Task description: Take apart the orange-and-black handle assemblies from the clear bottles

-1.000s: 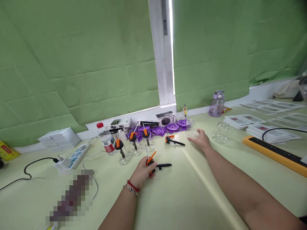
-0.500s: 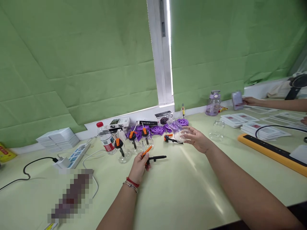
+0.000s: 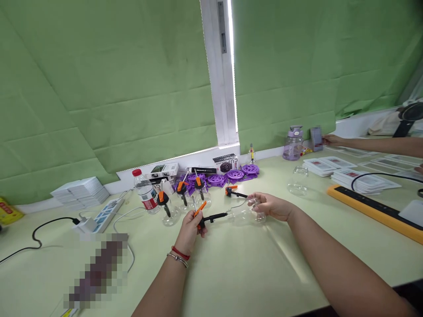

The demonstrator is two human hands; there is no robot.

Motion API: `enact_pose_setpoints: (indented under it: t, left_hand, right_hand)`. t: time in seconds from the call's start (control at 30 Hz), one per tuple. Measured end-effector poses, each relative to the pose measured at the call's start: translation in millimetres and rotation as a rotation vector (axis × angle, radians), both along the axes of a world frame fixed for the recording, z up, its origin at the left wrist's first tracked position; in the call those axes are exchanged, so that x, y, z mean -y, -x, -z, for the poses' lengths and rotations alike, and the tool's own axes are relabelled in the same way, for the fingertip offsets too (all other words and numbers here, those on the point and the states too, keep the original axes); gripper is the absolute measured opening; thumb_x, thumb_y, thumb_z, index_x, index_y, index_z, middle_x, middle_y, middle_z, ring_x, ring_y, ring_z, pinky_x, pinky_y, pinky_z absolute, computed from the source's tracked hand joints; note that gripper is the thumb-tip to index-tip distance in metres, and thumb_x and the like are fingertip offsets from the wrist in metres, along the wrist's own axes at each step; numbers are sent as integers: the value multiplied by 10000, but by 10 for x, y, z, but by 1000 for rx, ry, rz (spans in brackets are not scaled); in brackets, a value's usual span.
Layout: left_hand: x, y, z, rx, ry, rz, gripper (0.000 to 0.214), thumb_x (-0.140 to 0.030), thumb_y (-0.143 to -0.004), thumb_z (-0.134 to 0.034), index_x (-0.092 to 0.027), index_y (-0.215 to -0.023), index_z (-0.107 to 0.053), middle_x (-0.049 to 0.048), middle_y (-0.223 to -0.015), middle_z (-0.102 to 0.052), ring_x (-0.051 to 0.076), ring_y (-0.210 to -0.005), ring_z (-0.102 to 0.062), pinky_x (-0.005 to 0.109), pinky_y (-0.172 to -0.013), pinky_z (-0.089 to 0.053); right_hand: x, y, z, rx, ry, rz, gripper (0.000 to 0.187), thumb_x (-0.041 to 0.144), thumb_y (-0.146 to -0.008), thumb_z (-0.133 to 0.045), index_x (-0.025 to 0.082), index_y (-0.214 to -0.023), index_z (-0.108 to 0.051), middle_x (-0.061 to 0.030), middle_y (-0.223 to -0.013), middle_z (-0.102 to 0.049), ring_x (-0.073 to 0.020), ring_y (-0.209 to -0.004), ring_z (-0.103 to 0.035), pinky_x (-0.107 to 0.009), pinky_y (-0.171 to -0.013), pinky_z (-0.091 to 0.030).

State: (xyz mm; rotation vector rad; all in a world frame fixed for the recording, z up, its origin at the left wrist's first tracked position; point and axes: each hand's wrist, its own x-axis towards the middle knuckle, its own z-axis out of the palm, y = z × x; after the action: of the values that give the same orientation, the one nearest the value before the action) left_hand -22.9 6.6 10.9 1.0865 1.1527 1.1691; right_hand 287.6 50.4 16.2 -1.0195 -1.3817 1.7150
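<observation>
My left hand (image 3: pixel 191 231) is closed on a black spray head (image 3: pixel 214 217) with an orange lever, its black stem pointing right. My right hand (image 3: pixel 272 206) grips a clear bottle (image 3: pixel 243 215) by its base end, tilted on its side. The bottle's mouth faces the tip of the stem and is very close to it; I cannot tell whether they touch. Behind my hands, another black and orange spray head (image 3: pixel 233 192) lies loose on the table. Left of it stand several clear bottles (image 3: pixel 170 216) fitted with the same kind of head.
Purple plastic pieces (image 3: pixel 235 175) and small boxes (image 3: pixel 165 169) line the wall. A red-capped drink bottle (image 3: pixel 145 193) stands left. At right are an upturned clear bottle (image 3: pixel 298 182), a purple water bottle (image 3: pixel 293 145), card stacks (image 3: pixel 352 180), a yellow-black bar (image 3: pixel 373 211) and another person's hand (image 3: pixel 333 140).
My right hand has brought the clear bottle down and tipped it sideways, its mouth now toward the stem. My left hand has barely moved. The other person's hand has shifted left.
</observation>
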Motion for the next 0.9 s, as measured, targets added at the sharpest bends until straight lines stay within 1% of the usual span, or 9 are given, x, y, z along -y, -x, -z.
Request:
enact_pose_setpoints:
  t: [0.13, 0.27, 0.43, 0.57, 0.67, 0.77, 0.9]
  left_hand:
    - [26, -27, -14, 14, 3, 31, 375, -512, -726, -639, -199, -757, -433, -73, -542, -472, 111, -442, -549, 216, -384, -368]
    - [56, -76, -49, 13, 18, 56, 397, -515, -698, -663, -198, -766, -434, -78, -557, -468, 114, -438, -555, 227, -387, -395]
    - [73, -86, -74, 17, 40, 61, 405, -513, -688, -674, -197, -772, -434, -82, -560, -465, 116, -441, -564, 228, -397, -405]
    - [83, -95, -85, -9, 19, 83, 396, -499, -699, -671, -203, -760, -415, -79, -558, -471, 124, -456, -570, 238, -412, -425]
    - [97, -113, -98, -5, 35, 130, 386, -480, -695, -680, -201, -772, -425, -69, -596, -488, 127, -485, -585, 252, -439, -454]
    - [111, -125, -97, 16, 67, 208, 355, -430, -696, -688, -192, -804, -449, -54, -628, -517, 133, -513, -600, 273, -479, -485]
    - [118, -123, -74, 32, 57, 280, 319, -375, -712, -677, -186, -841, -455, -26, -674, -567, 146, -551, -614, 300, -511, -513]
  right_hand:
    - [35, 155, -16, -19, -9, -48, 483, 244, -604, -779, 221, -1039, -568, -46, -1024, -523, -153, -801, -561, -286, -631, -503]
    - [47, 267, 14, -30, -23, -66, 507, 246, -598, -785, 223, -1051, -559, -41, -1033, -518, -154, -826, -559, -292, -659, -505]
    - [38, 299, 46, -48, -41, -73, 546, 258, -577, -799, 216, -1060, -549, -45, -1015, -535, -153, -802, -561, -289, -648, -498]
    - [53, 315, 34, -81, -47, -102, 530, 259, -583, -801, 220, -1050, -555, -38, -1021, -539, -145, -804, -560, -283, -664, -491]
    - [70, 355, 32, -96, -49, -102, 535, 264, -573, -809, 222, -1044, -560, -37, -1026, -546, -148, -818, -562, -283, -677, -487]
    - [82, 399, 33, -83, -64, -110, 534, 267, -563, -814, 219, -1031, -562, -34, -1015, -554, -148, -807, -561, -287, -675, -483]
    - [92, 429, 25, -76, -74, -129, 526, 258, -559, -814, 217, -1016, -558, -23, -994, -549, -137, -780, -552, -283, -676, -477]
